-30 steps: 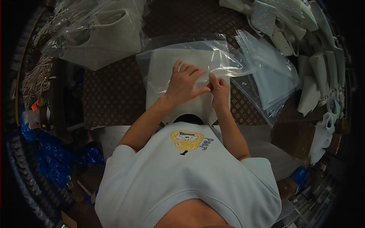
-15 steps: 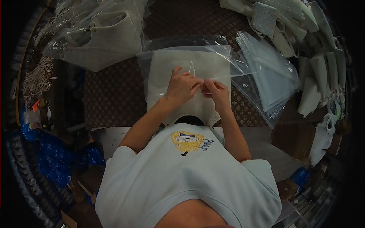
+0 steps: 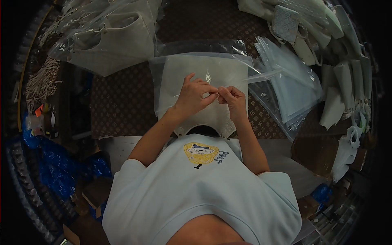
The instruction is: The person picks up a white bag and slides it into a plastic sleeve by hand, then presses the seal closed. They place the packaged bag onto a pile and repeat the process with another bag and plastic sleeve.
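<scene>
A pale bag (image 3: 175, 75) lies flat in front of me inside or under a clear plastic sleeve (image 3: 158, 67), its curved opening near my shirt. Above it, my left hand (image 3: 195, 94) pinches with thumb and index finger, the other fingers partly raised. My right hand (image 3: 232, 100) is closed in a pinch as well, its fingertips meeting those of my left hand. Whatever lies between the fingertips is too small to make out.
Another pale bag in plastic (image 3: 110, 53) lies at the upper left, by bundled straps (image 3: 43, 81). Clear plastic sleeves (image 3: 292, 87) are stacked to the right. Beyond them pale bags (image 3: 343, 77) are piled. A cardboard box (image 3: 314, 153) stands at the lower right.
The thin white loop seen above my left fingers is no longer visible there. My fingertips have come together, and the left thumb and index finger now point more toward the right hand.
</scene>
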A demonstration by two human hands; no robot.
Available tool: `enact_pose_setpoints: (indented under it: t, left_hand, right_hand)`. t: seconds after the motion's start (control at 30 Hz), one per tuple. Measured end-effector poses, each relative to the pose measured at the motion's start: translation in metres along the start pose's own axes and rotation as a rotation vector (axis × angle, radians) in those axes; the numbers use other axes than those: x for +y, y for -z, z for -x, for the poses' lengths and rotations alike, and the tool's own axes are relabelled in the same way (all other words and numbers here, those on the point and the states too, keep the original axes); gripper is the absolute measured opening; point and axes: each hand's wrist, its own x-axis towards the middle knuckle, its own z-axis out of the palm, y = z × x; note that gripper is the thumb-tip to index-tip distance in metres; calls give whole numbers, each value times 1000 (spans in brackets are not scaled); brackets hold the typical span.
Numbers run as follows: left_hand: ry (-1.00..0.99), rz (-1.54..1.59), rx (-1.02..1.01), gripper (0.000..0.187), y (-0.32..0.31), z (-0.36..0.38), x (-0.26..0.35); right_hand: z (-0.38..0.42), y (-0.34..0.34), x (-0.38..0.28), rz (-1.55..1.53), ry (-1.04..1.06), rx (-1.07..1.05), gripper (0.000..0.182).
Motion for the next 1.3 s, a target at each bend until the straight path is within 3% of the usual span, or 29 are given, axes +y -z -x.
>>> enact_pose_setpoints:
  t: [0.1, 0.17, 0.3, 0.4, 0.47, 0.57, 0.7, 0.77, 0.97, 1.1, 1.17, 1.3]
  left_hand:
    - [94, 37, -102, 10, 5, 0, 0]
    - [515, 610, -184, 12, 8, -2, -3]
    - [535, 904, -178, 13, 12, -1, -11]
    - [440, 628, -151, 11, 9, -1, -4]
    - [26, 74, -28, 10, 1, -2, -4]
    - [-22, -58, 88, 11, -3, 1, 4]
    - [6, -5, 58, 10, -6, 3, -3]
    - [344, 478, -83, 8, -4, 3, -2]
    - [528, 625, -154, 9, -4, 5, -7]
    - [327, 400, -138, 12, -1, 5, -2]
    - [-14, -43, 34, 17, 0, 10, 10]
    - [-11, -110, 54, 22, -6, 16, 5]
  right_hand:
    - [-2, 1, 0, 22, -3, -50, 20]
    - [1, 3, 2, 13, 31, -68, 20]
    - [7, 9, 2, 0, -3, -42, 20]
    - [14, -1, -14, 39, -100, -32, 21]
    - [12, 0, -11, 103, -110, -39, 21]
    - [11, 1, -10, 157, -137, -44, 23]
    - [13, 2, -9, 100, -164, -64, 24]
    - [13, 4, -8, 104, -160, -83, 25]
    - [14, 6, -3, 128, -162, -99, 23]
    - [15, 5, -2, 88, -147, -52, 22]
    - [15, 7, -3, 95, -140, -29, 21]
    - [12, 9, 4, 111, -57, 9, 20]
